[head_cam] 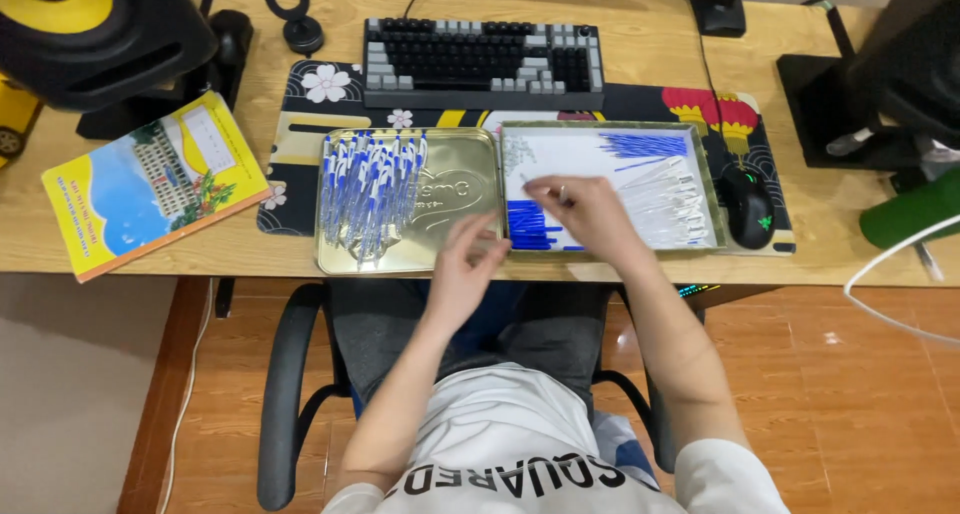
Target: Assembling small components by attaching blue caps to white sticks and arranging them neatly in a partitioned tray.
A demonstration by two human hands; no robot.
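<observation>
- A seated person works over two shallow trays set side by side on a wooden tabletop (640, 49), in front of a dark keyboard (485, 62).
- The right hand (585, 209) reaches over the white-lined tray (708, 189), which sits just right of the gold tin tray (455, 189). Its grip is pinched together at the fingertips (535, 187); whether anything thin is caught between them is too small to tell.
- Loose pen parts lie around that hand in the white-lined tray: blue refills (640, 144) toward the keyboard side, a block of blue caps (525, 224) under and just left of the hand, and clear barrels (670, 199) to its right.
- The left hand (465, 264) hovers at the near edge of the gold tin tray, beside the seam between the two trays. Its fingers are loosely curled; I cannot tell whether they hold anything.
- A heap of assembled blue-and-white pens (370, 189) fills the left half of the gold tin tray, well apart from both hands.
- Right of the white-lined tray, a black mouse (748, 206) rests on a patterned desk mat (300, 124).
- Left of the gold tin tray, a yellow-covered book (150, 184) lies at an angle, with a black and yellow speaker (95, 29) behind it.
</observation>
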